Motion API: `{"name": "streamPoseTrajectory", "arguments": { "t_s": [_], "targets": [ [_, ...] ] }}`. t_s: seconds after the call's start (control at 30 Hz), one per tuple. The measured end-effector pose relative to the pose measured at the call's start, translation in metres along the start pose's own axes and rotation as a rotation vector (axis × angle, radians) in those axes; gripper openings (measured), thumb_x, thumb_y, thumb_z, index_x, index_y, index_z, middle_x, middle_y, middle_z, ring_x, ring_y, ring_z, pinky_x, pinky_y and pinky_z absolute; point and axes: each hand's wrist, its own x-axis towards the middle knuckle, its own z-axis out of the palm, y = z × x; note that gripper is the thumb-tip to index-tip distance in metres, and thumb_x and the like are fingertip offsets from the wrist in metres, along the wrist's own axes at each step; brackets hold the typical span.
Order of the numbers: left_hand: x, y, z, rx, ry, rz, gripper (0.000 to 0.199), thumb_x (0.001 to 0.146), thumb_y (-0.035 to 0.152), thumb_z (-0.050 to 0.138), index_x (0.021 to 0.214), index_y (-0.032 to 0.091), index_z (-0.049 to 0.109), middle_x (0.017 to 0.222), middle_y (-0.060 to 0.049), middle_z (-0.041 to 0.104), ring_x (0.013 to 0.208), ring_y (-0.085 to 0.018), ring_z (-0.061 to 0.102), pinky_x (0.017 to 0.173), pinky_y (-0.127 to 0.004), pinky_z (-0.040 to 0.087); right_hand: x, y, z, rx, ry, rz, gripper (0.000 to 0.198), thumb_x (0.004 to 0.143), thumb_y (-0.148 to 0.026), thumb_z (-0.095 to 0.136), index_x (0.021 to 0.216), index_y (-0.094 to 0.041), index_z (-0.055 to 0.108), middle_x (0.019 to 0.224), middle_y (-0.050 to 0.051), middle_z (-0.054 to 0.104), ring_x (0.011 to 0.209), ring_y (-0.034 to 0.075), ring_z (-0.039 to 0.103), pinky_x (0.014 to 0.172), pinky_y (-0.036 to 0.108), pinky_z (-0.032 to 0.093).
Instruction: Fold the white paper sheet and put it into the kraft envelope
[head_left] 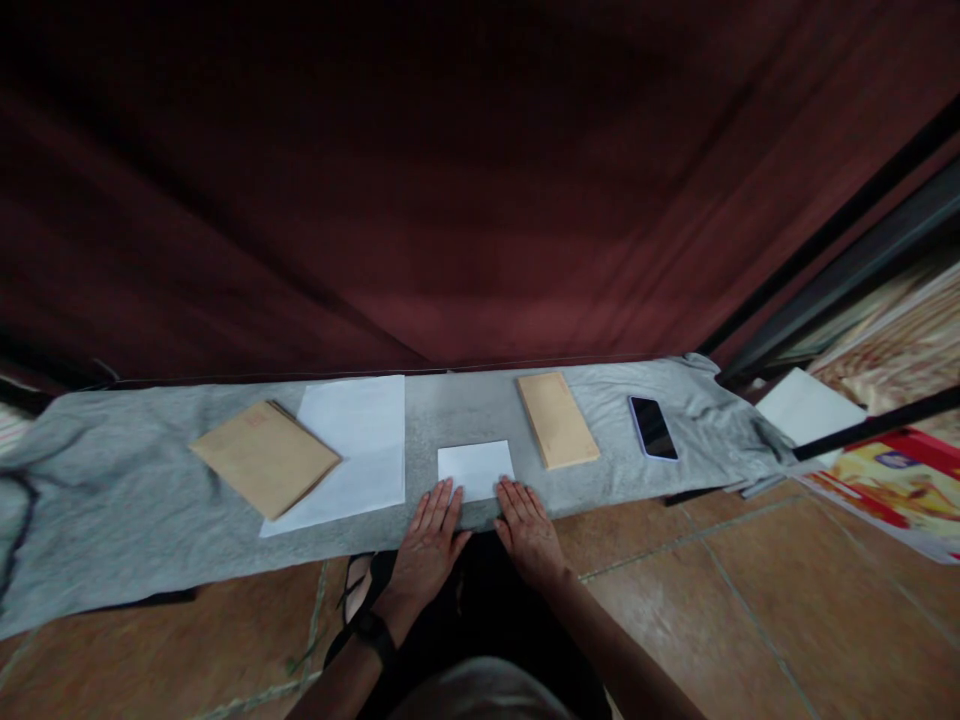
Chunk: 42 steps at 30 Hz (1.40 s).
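Note:
A small white sheet of paper (474,466), perhaps folded, lies flat on the grey cloth right in front of me. At its lower left corner my left hand (429,545) rests palm down, fingers stretched out. My right hand (529,530) lies likewise at the lower right corner, its fingertips at the paper's edge. Right of the paper is a stack of brown envelopes (556,420). More brown envelopes (266,458) sit on the left, lying partly over larger white sheets (367,440). Neither hand grips anything.
The grey cloth (135,520) covers a long narrow bench. A phone (653,428) lies near its right end. Behind stands a dark red fabric wall (465,250). Dark metal bars (832,260), a white box-like item (810,405) and a red-yellow package (896,480) are at the right.

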Motion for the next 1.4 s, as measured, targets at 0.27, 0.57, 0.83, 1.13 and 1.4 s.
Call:
{"name": "streamPoseTrajectory", "arguments": {
  "t_s": [0.27, 0.57, 0.83, 1.13, 1.4],
  "targets": [
    [0.021, 0.0, -0.014, -0.03, -0.019, -0.057, 0.047, 0.101, 0.034, 0.038, 0.133, 0.008, 0.059, 0.14, -0.018, 0.06, 0.139, -0.028, 0.048, 0.121, -0.05, 0.033, 0.012, 0.01, -0.013, 0.069, 0.025, 0.102, 0.045, 0.104, -0.029, 0.039, 0.145, -0.016, 0.052, 0.146, 0.011, 0.056, 0.139, 0.025, 0.048, 0.122, 0.049, 0.029],
    [0.077, 0.01, 0.015, -0.073, -0.051, -0.179, 0.055, 0.099, 0.028, 0.033, 0.149, 0.006, 0.042, 0.156, -0.018, 0.042, 0.148, -0.028, 0.035, 0.121, -0.049, 0.032, 0.08, 0.0, 0.021, 0.046, 0.006, 0.101, 0.049, 0.103, -0.027, 0.038, 0.149, -0.012, 0.045, 0.152, 0.014, 0.048, 0.143, 0.025, 0.041, 0.118, 0.047, 0.034],
    [0.069, 0.006, 0.032, -0.062, 0.004, -0.212, 0.059, 0.099, 0.033, 0.036, 0.152, 0.007, 0.037, 0.159, -0.019, 0.035, 0.149, -0.029, 0.031, 0.121, -0.051, 0.029, 0.076, 0.004, 0.032, -0.069, -0.022, 0.15, 0.054, 0.103, -0.034, 0.042, 0.152, -0.012, 0.041, 0.157, 0.016, 0.041, 0.145, 0.028, 0.038, 0.119, 0.047, 0.026],
    [0.07, 0.007, 0.022, -0.046, 0.006, -0.187, 0.055, 0.098, 0.033, 0.043, 0.15, 0.018, 0.044, 0.16, -0.015, 0.037, 0.149, -0.032, 0.032, 0.117, -0.054, 0.033, 0.076, 0.002, 0.031, -0.049, 0.028, 0.187, 0.052, 0.103, -0.033, 0.041, 0.15, -0.011, 0.044, 0.154, 0.018, 0.044, 0.143, 0.031, 0.039, 0.118, 0.053, 0.024],
    [0.07, 0.006, 0.018, -0.037, -0.041, -0.161, 0.059, 0.095, 0.023, 0.037, 0.154, 0.013, 0.036, 0.16, -0.017, 0.035, 0.15, -0.03, 0.029, 0.121, -0.053, 0.028, 0.083, -0.01, 0.031, 0.016, -0.054, 0.094, 0.048, 0.106, -0.032, 0.032, 0.151, -0.019, 0.043, 0.154, 0.01, 0.046, 0.144, 0.024, 0.039, 0.119, 0.049, 0.026]
  ]
}}
